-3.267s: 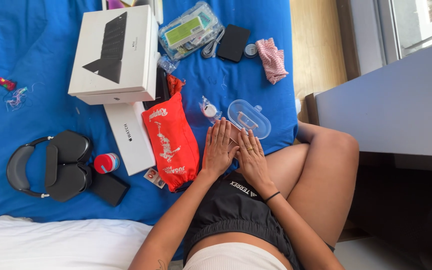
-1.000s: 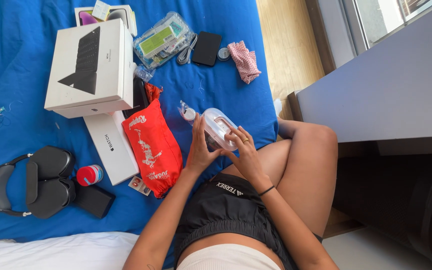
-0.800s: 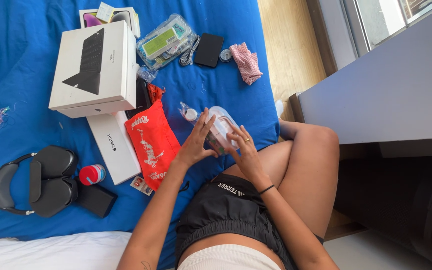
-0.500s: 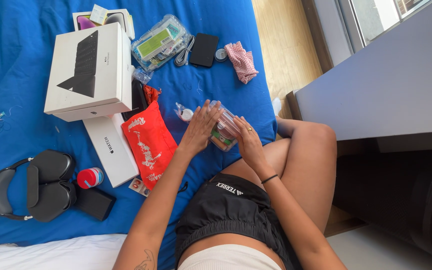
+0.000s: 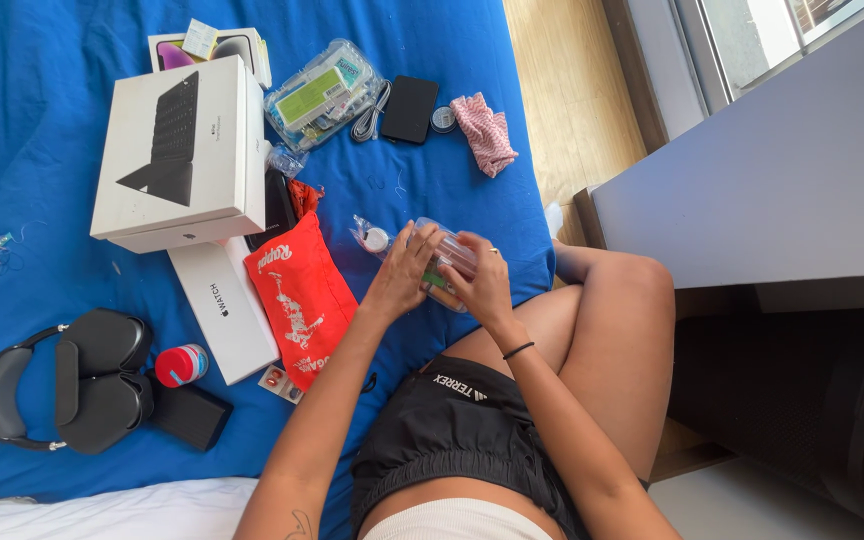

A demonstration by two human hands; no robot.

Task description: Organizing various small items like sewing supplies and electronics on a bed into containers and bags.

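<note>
Both hands are on one small clear plastic box [image 5: 446,262], held just above the blue sheet [image 5: 52,120] near the bed's edge. Left hand [image 5: 402,275] is curled round its near side, fingers on top; right hand [image 5: 482,285] cups the other side, so both are closed on it w/ no free grip. I can't tell if the lid is fully seated; sth green shows through the wall.

Risk as I see it: if the lid pops loose while it's squeezed from both sides, the contents could spill onto the sheet or off the edge to the wood floor [image 5: 562,90]. A small clear packet [image 5: 370,238] lies just beside the left hand, the red drawstring bag [image 5: 302,295] near its wrist, and either could get knocked.
</note>
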